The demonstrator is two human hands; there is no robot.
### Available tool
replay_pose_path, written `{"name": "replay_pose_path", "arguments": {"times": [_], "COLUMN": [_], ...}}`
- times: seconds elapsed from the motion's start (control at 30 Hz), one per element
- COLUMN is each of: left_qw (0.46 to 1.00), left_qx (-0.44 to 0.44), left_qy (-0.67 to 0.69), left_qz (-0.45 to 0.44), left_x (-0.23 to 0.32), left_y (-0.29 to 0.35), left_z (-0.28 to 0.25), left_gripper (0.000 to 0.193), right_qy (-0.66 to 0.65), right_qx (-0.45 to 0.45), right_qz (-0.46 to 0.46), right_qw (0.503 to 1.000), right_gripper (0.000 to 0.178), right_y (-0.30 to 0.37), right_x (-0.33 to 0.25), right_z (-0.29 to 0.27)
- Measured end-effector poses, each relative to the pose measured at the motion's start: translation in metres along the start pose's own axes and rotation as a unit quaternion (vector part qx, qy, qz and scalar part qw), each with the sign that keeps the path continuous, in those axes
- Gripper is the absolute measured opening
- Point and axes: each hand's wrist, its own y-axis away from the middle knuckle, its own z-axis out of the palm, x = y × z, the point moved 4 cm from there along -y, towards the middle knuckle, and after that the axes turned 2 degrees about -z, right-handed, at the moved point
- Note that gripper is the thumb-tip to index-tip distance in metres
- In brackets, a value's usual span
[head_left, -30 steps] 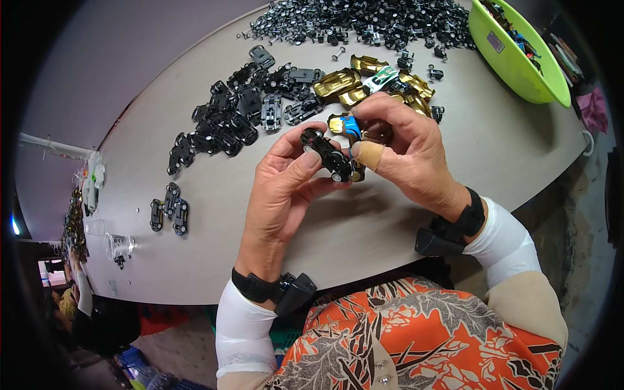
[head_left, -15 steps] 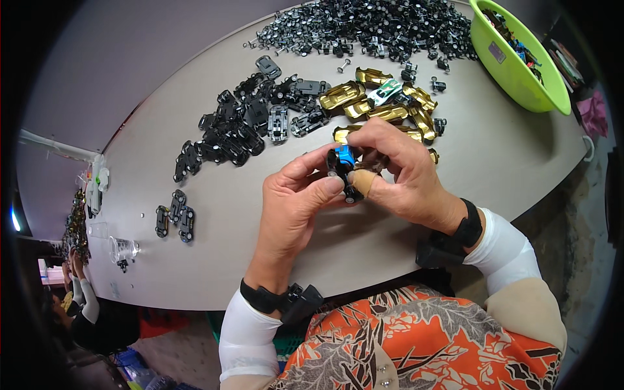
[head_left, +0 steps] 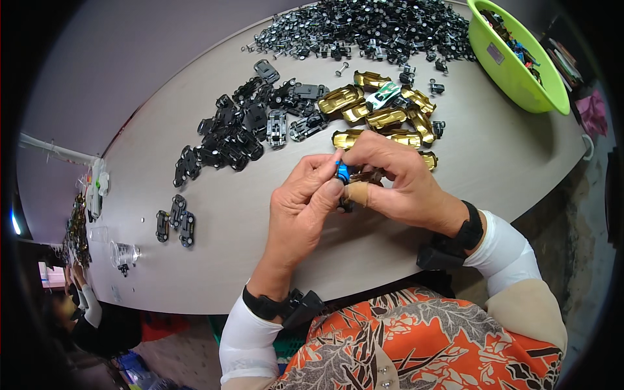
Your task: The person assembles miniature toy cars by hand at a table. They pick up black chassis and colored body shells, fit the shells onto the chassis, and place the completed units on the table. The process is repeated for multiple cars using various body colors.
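Between my two hands is a small toy car with a blue part [head_left: 342, 171] and black pieces, mostly covered by my fingers. My left hand [head_left: 300, 201] pinches it from the left with thumb and fingers. From the right, my right hand [head_left: 400, 185] grips it, a tan bandage [head_left: 358, 193] round the thumb. Just beyond my hands lie gold toy car bodies [head_left: 387, 118], with a white and green toy car [head_left: 383, 95] among them. To their left is a heap of black car chassis [head_left: 244, 120].
Wheel-and-axle parts [head_left: 364, 32] are heaped at the far edge. A lime-green basin [head_left: 559, 97] of car parts stands far right. Several assembled chassis [head_left: 177, 220] and a clear plastic cup [head_left: 123, 252] are at left. Another person [head_left: 97, 318] sits at the far left.
My left thumb and fingers have closed farther over the toy car, hiding more of its black part. The car has shifted and turned slightly in my hands.
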Motion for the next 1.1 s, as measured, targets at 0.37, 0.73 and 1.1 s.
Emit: {"name": "replay_pose_path", "arguments": {"times": [0.37, 0.73, 1.1], "left_qw": [0.978, 0.974, 0.981], "left_qx": [-0.040, -0.051, -0.032], "left_qy": [0.159, 0.124, -0.053], "left_qz": [-0.127, -0.182, -0.186], "left_x": [-0.002, -0.006, -0.011], "left_y": [-0.001, 0.002, 0.007], "left_z": [-0.004, -0.004, 0.002], "left_gripper": [0.040, 0.024, 0.014], "right_qy": [-0.137, -0.248, 0.038], "right_qx": [0.016, -0.123, -0.125], "right_qz": [0.125, 0.189, 0.150], "right_qw": [0.983, 0.942, 0.980], "right_gripper": [0.006, 0.007, 0.007], "right_y": [0.000, 0.001, 0.008], "right_x": [0.012, 0.014, 0.018], "right_z": [-0.007, -0.006, 0.007]}}
